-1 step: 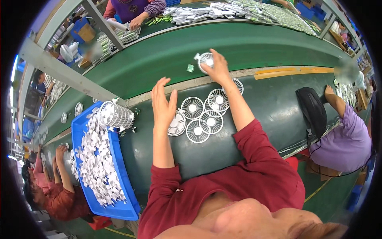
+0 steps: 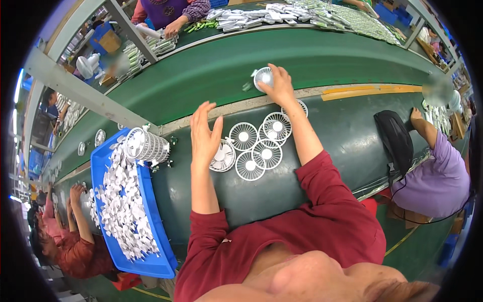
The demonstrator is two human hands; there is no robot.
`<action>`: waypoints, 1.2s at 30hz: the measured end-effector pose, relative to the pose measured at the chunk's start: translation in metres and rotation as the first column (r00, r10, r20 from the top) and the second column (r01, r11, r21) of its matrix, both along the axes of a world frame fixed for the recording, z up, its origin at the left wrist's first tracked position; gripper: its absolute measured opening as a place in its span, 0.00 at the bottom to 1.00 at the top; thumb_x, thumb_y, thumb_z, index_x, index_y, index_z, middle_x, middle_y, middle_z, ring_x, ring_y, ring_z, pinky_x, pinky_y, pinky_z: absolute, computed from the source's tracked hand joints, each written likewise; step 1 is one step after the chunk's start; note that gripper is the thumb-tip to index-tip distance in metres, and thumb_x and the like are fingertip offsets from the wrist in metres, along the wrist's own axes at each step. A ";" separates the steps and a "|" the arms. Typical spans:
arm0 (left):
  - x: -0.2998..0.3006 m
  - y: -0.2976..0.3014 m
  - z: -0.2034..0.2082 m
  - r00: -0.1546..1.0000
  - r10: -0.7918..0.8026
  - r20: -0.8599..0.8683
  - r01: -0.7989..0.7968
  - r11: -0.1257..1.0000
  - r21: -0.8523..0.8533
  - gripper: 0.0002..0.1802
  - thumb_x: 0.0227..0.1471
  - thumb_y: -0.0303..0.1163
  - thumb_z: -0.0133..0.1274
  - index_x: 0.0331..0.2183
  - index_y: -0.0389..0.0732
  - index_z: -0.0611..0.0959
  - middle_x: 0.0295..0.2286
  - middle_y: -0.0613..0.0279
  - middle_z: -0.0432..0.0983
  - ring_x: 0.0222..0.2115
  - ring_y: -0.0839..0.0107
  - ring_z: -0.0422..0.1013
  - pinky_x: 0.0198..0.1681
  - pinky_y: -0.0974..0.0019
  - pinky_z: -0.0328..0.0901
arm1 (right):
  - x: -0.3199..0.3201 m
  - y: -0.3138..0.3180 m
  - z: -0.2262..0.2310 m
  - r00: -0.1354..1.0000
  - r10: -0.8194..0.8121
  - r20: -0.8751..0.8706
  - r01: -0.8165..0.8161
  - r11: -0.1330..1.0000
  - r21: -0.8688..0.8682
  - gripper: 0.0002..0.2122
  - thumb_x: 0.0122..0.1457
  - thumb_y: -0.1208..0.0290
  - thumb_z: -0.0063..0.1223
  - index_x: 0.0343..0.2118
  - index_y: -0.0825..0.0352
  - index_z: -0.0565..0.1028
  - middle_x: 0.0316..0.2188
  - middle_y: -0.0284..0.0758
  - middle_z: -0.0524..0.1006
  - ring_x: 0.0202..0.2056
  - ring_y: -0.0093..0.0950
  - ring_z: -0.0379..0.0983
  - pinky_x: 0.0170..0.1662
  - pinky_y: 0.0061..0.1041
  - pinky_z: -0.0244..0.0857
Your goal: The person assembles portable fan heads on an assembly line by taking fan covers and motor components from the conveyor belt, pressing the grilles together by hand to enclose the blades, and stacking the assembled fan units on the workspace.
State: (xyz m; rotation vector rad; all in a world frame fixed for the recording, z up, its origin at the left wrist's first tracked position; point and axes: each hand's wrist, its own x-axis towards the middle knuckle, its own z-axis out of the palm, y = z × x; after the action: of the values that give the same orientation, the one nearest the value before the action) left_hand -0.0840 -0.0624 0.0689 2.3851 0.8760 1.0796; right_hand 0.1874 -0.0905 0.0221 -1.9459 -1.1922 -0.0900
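Observation:
My right hand (image 2: 282, 90) grips a round white fan guard (image 2: 263, 79) by its edge, over the green conveyor belt. A small green circuit board (image 2: 247, 87), blurred, is at that guard's left side. My left hand (image 2: 204, 141) is open, fingers up and thumb apart, with nothing in it. Just beside its wrist lies a white round fan piece with blades (image 2: 221, 157) on the dark work surface. Several flat white fan guards (image 2: 243, 136) lie overlapping between my forearms; one (image 2: 301, 106) is partly hidden by my right wrist.
At left, a blue tray (image 2: 170, 264) is heaped with white fan blades (image 2: 123, 211). A stack of white fan guards (image 2: 151, 147) rests over its corner. A grey metal post (image 2: 95, 95) slants beyond it. A black bag (image 2: 392, 136) lies to the right, near another person's arm (image 2: 427, 128).
My right hand and the fan guard have shifted slightly right. The green board beside the guard has moved right and blurred. My left hand has hardly moved.

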 end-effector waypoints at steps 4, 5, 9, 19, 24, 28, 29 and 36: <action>-0.040 -0.010 -0.009 0.974 -0.047 -0.220 0.022 0.993 -0.115 0.21 0.49 0.34 0.54 0.46 0.38 0.75 0.50 0.47 0.67 0.52 0.49 0.60 0.55 0.54 0.56 | 0.024 -0.024 0.000 0.999 0.026 0.028 -0.027 0.999 0.028 0.27 0.48 0.62 0.62 0.52 0.62 0.69 0.54 0.51 0.62 0.54 0.49 0.60 0.55 0.41 0.59; -0.048 -0.012 -0.012 0.973 -0.047 -0.224 0.021 0.993 -0.115 0.21 0.49 0.34 0.54 0.46 0.38 0.75 0.50 0.47 0.67 0.52 0.49 0.60 0.55 0.54 0.56 | 0.025 -0.033 0.003 0.998 0.048 0.036 -0.048 0.999 0.005 0.26 0.48 0.62 0.61 0.51 0.62 0.70 0.54 0.50 0.62 0.54 0.49 0.60 0.55 0.41 0.59; -0.060 -0.024 -0.021 0.955 -0.012 -0.298 -0.038 0.986 -0.162 0.22 0.47 0.32 0.54 0.46 0.39 0.76 0.49 0.48 0.68 0.51 0.50 0.62 0.54 0.55 0.58 | 0.036 -0.057 -0.003 0.996 0.081 0.048 -0.077 0.994 -0.075 0.23 0.48 0.64 0.61 0.48 0.64 0.72 0.53 0.49 0.65 0.53 0.46 0.62 0.55 0.40 0.59; -0.063 -0.032 -0.027 0.955 0.143 -0.258 -0.211 0.942 -0.259 0.17 0.46 0.29 0.57 0.40 0.38 0.77 0.37 0.52 0.72 0.33 0.60 0.72 0.37 0.59 0.66 | 0.033 -0.093 -0.005 0.961 0.275 0.035 -0.246 0.905 -0.347 0.29 0.42 0.63 0.65 0.50 0.62 0.71 0.52 0.44 0.68 0.55 0.43 0.60 0.58 0.38 0.55; -0.060 -0.025 -0.028 0.926 0.226 -0.303 -0.288 0.942 -0.174 0.10 0.44 0.33 0.59 0.26 0.37 0.77 0.24 0.55 0.73 0.25 0.59 0.71 0.31 0.59 0.65 | 0.047 -0.101 -0.002 0.950 0.313 0.009 -0.285 0.875 -0.391 0.31 0.39 0.65 0.67 0.51 0.61 0.71 0.53 0.43 0.68 0.57 0.43 0.59 0.59 0.38 0.55; -0.058 -0.026 -0.020 0.931 0.205 -0.301 -0.273 0.940 -0.205 0.10 0.46 0.34 0.58 0.26 0.38 0.78 0.23 0.55 0.73 0.26 0.59 0.72 0.30 0.59 0.65 | 0.064 -0.081 0.006 0.962 0.273 0.023 -0.257 0.929 -0.264 0.28 0.45 0.66 0.64 0.51 0.62 0.70 0.54 0.46 0.66 0.56 0.43 0.60 0.58 0.36 0.56; -0.060 -0.027 -0.017 0.944 0.196 -0.267 -0.252 0.948 -0.193 0.10 0.46 0.34 0.57 0.26 0.38 0.78 0.23 0.55 0.73 0.26 0.60 0.72 0.30 0.59 0.65 | 0.068 -0.069 0.006 0.971 0.219 0.096 -0.195 0.958 -0.212 0.28 0.46 0.65 0.63 0.52 0.62 0.69 0.54 0.47 0.65 0.56 0.44 0.60 0.58 0.36 0.56; -0.043 -0.027 -0.009 0.988 0.135 -0.076 -0.145 0.979 -0.143 0.06 0.47 0.32 0.56 0.29 0.40 0.79 0.25 0.55 0.74 0.25 0.60 0.73 0.29 0.60 0.66 | 0.133 0.025 -0.008 0.954 -0.209 0.213 0.225 0.973 -0.051 0.35 0.45 0.53 0.64 0.57 0.54 0.63 0.57 0.54 0.58 0.55 0.54 0.58 0.53 0.50 0.58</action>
State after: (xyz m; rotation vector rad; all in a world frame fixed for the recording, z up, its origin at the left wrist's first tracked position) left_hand -0.1274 -0.0895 0.0602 2.2756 1.1218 0.9537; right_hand 0.3208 -0.0654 0.0145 -2.1711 -1.1212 -0.3763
